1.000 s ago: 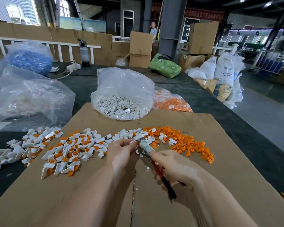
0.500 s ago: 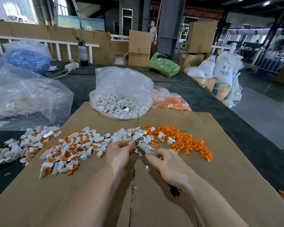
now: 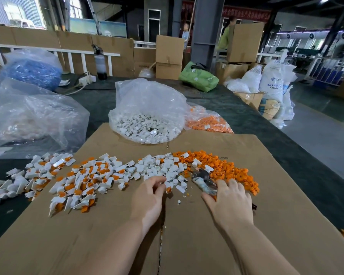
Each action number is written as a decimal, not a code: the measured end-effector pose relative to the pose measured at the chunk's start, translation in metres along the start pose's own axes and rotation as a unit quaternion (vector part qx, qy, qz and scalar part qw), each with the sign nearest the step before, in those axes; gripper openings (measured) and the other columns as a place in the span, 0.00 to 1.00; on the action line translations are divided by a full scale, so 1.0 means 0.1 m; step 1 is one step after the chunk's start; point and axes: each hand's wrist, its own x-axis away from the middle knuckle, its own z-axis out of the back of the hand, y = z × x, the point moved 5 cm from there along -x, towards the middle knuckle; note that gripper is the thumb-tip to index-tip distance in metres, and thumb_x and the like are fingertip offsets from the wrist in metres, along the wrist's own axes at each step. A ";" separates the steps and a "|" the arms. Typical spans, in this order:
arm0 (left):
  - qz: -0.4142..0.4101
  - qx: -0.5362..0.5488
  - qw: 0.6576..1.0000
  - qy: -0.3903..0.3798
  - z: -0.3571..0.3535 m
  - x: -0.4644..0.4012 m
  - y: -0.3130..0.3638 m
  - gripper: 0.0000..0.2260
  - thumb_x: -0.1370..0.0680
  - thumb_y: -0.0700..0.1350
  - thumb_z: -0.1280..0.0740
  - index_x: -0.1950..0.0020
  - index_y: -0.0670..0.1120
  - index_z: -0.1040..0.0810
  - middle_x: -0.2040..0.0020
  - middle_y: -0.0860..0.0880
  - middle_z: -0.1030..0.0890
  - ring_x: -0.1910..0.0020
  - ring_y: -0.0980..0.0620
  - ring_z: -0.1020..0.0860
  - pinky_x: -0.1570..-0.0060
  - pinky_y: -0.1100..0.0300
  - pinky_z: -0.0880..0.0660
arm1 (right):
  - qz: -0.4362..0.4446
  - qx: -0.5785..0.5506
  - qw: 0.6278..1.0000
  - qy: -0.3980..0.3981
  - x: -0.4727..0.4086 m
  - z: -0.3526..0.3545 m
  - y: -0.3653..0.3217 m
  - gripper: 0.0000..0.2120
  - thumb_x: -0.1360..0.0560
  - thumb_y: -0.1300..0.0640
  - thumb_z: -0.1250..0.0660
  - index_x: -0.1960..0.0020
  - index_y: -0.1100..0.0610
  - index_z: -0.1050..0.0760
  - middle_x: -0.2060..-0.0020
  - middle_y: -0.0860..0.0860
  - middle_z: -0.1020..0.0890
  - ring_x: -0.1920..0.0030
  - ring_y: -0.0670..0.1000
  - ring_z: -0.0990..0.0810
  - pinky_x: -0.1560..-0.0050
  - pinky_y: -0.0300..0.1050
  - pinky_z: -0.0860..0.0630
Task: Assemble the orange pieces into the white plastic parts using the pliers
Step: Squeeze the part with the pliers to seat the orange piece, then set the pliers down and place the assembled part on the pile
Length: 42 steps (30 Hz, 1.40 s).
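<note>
My left hand [image 3: 149,195] rests low on the cardboard [image 3: 187,245], its loosely curled fingertips touching the loose white plastic parts [image 3: 167,169]. A white part with an orange insert [image 3: 168,189] lies at its thumb tip. My right hand [image 3: 228,201] holds the pliers [image 3: 203,181] under its palm. The taped jaws point up-left and a dark handle end [image 3: 254,206] sticks out on the right. Its fingertips reach into the pile of orange pieces [image 3: 226,169].
A spread of assembled white-and-orange parts [image 3: 77,181] covers the left of the cardboard. Behind stand a clear bag of white parts [image 3: 147,124], a bag of orange pieces [image 3: 209,122] and a large clear bag [image 3: 32,118]. The table's edge runs along the right.
Both hands have come apart and dropped to the cardboard. My right hand moved right with the pliers to the orange pile. My left hand lowered to the white parts.
</note>
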 end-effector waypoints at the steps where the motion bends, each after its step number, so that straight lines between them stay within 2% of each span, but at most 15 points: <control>1: -0.004 0.000 1.000 0.003 0.01 0.00 0.00 0.06 0.21 0.44 0.37 0.50 0.55 0.23 0.54 0.61 0.23 0.51 0.59 0.25 0.59 0.76 0.35 | -0.006 0.014 1.000 -0.008 0.01 -0.03 0.01 0.25 0.24 0.35 0.48 0.35 0.50 0.35 0.39 0.50 0.30 0.37 0.53 0.33 0.40 0.48 0.35; 3: -0.012 -0.004 1.000 0.005 0.03 0.00 0.00 0.07 0.22 0.45 0.35 0.56 0.57 0.25 0.59 0.62 0.23 0.57 0.62 0.25 0.62 0.79 0.35 | -0.010 0.046 0.999 0.002 0.06 -0.02 -0.01 0.26 0.24 0.36 0.44 0.35 0.51 0.32 0.39 0.52 0.29 0.37 0.55 0.32 0.35 0.55 0.39; 5: -0.020 -0.003 1.000 -0.002 0.03 0.00 0.02 0.07 0.23 0.45 0.34 0.57 0.57 0.24 0.60 0.63 0.23 0.58 0.66 0.26 0.62 0.80 0.35 | 0.037 0.000 0.996 0.087 0.09 0.10 -0.14 0.20 0.30 0.45 0.28 0.43 0.56 0.22 0.48 0.56 0.22 0.46 0.59 0.24 0.39 0.63 0.33; 6: -0.024 -0.004 1.000 -0.008 0.02 0.00 0.03 0.07 0.23 0.45 0.33 0.57 0.57 0.23 0.60 0.64 0.23 0.58 0.67 0.26 0.62 0.80 0.35 | 0.081 -0.050 0.986 0.138 0.12 0.13 -0.22 0.16 0.34 0.52 0.23 0.49 0.57 0.19 0.53 0.56 0.20 0.52 0.59 0.21 0.45 0.62 0.28; 7: -0.028 -0.007 0.999 -0.015 0.01 0.00 0.04 0.06 0.23 0.45 0.33 0.57 0.57 0.22 0.60 0.63 0.22 0.58 0.66 0.26 0.63 0.79 0.34 | 0.129 -0.114 0.972 0.161 0.16 0.15 -0.33 0.13 0.35 0.59 0.22 0.52 0.57 0.18 0.57 0.55 0.19 0.56 0.58 0.20 0.51 0.58 0.24; 9: -0.036 -0.017 0.999 -0.029 0.00 0.01 0.07 0.06 0.23 0.45 0.33 0.57 0.57 0.22 0.60 0.62 0.21 0.57 0.63 0.24 0.62 0.77 0.34 | 0.207 -0.229 0.942 0.131 0.23 0.16 -0.54 0.09 0.32 0.67 0.26 0.54 0.58 0.18 0.59 0.52 0.19 0.58 0.55 0.21 0.57 0.48 0.23; 10: -0.039 -0.021 0.998 -0.034 0.01 0.02 0.07 0.07 0.23 0.45 0.33 0.57 0.58 0.21 0.59 0.61 0.21 0.56 0.62 0.24 0.61 0.76 0.34 | 0.228 -0.260 0.930 0.122 0.25 0.15 -0.61 0.08 0.31 0.68 0.28 0.55 0.58 0.18 0.61 0.52 0.19 0.59 0.54 0.21 0.58 0.46 0.24; 15: -0.031 0.026 0.996 -0.075 0.01 0.10 0.06 0.15 0.27 0.40 0.31 0.54 0.62 0.22 0.53 0.62 0.20 0.51 0.63 0.23 0.52 0.71 0.30 | 0.194 -0.322 0.922 0.098 0.24 0.06 -0.67 0.02 0.28 0.66 0.31 0.59 0.61 0.21 0.62 0.51 0.20 0.58 0.51 0.23 0.57 0.38 0.29; 18: -0.071 -0.007 0.993 -0.092 -0.03 0.12 0.08 0.17 0.29 0.42 0.27 0.46 0.60 0.23 0.52 0.65 0.22 0.52 0.67 0.24 0.54 0.77 0.31 | 0.177 -0.356 0.914 0.086 0.24 0.05 -0.68 0.02 0.26 0.65 0.32 0.58 0.61 0.21 0.60 0.50 0.21 0.56 0.48 0.24 0.56 0.32 0.32; 20: -0.084 -0.009 0.994 -0.073 -0.03 0.11 0.09 0.15 0.30 0.44 0.25 0.47 0.57 0.22 0.55 0.65 0.22 0.56 0.68 0.25 0.57 0.78 0.31 | 0.173 -0.365 0.911 0.079 0.25 0.04 -0.68 0.03 0.26 0.63 0.33 0.56 0.60 0.21 0.59 0.49 0.21 0.54 0.46 0.25 0.54 0.29 0.33; 26: -0.108 -0.033 0.993 -0.047 -0.02 0.12 0.07 0.14 0.30 0.41 0.25 0.52 0.58 0.24 0.59 0.65 0.24 0.57 0.73 0.27 0.59 0.80 0.33 | 0.193 -0.356 0.909 0.094 0.26 0.06 -0.68 0.03 0.28 0.64 0.30 0.54 0.60 0.19 0.58 0.50 0.19 0.54 0.48 0.23 0.52 0.35 0.28; 31: -0.103 -0.081 0.991 -0.038 -0.04 0.12 0.10 0.14 0.31 0.43 0.25 0.56 0.60 0.25 0.63 0.65 0.25 0.61 0.69 0.27 0.62 0.79 0.34 | 0.210 -0.336 0.912 0.102 0.28 0.07 -0.71 0.03 0.31 0.68 0.28 0.60 0.62 0.20 0.63 0.53 0.20 0.59 0.52 0.22 0.57 0.35 0.31; 36: -0.099 -0.088 0.990 -0.039 -0.04 0.14 0.09 0.13 0.32 0.45 0.25 0.58 0.61 0.25 0.64 0.59 0.23 0.63 0.65 0.27 0.63 0.76 0.33 | 0.218 -0.298 0.919 0.138 0.32 0.09 -0.74 0.08 0.35 0.71 0.26 0.65 0.63 0.24 0.67 0.54 0.22 0.65 0.55 0.22 0.61 0.41 0.30; 40: -0.071 -0.039 0.996 -0.041 -0.03 0.12 0.07 0.11 0.32 0.43 0.24 0.52 0.53 0.20 0.62 0.58 0.21 0.62 0.65 0.25 0.63 0.77 0.32 | 0.190 -0.353 0.910 0.110 0.28 0.04 -0.69 0.03 0.29 0.67 0.29 0.60 0.62 0.21 0.63 0.52 0.21 0.59 0.51 0.23 0.56 0.31 0.32; 42: -0.061 -0.003 0.997 -0.042 -0.01 0.11 0.06 0.13 0.32 0.42 0.23 0.53 0.54 0.21 0.60 0.58 0.20 0.60 0.64 0.24 0.61 0.77 0.31 | 0.163 -0.390 0.900 0.102 0.26 0.03 -0.64 0.03 0.26 0.65 0.32 0.57 0.60 0.20 0.61 0.48 0.21 0.56 0.46 0.24 0.54 0.27 0.33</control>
